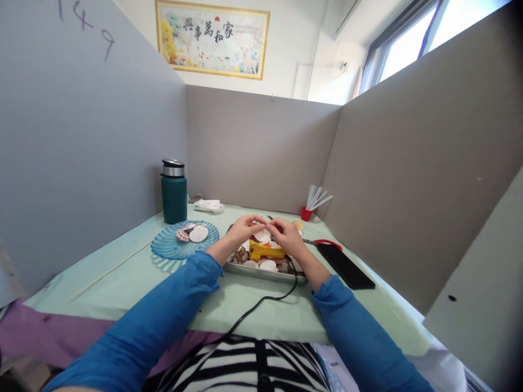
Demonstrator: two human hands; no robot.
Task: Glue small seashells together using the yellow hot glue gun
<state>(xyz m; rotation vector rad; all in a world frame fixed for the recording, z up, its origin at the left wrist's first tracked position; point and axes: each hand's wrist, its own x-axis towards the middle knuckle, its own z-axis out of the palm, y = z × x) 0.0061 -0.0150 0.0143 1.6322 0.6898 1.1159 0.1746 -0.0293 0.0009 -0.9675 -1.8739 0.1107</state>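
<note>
My left hand and my right hand meet above a metal tray. Thumbs and fingers are pinched together, fingertips touching; whatever is between them is too small or hidden to make out. Just below lies a yellow glue gun on the tray's contents, its black cord running over the table toward my body. Around it the tray holds several seashells, among them a white shell at the front. Part of the tray's far side is covered by my hands.
Left of the tray, a blue scalloped plate bears a few shells. Behind it stand a green bottle and a white packet. Red-handled scissors, a black phone and a red cup of white sticks are right. Partitions surround the table.
</note>
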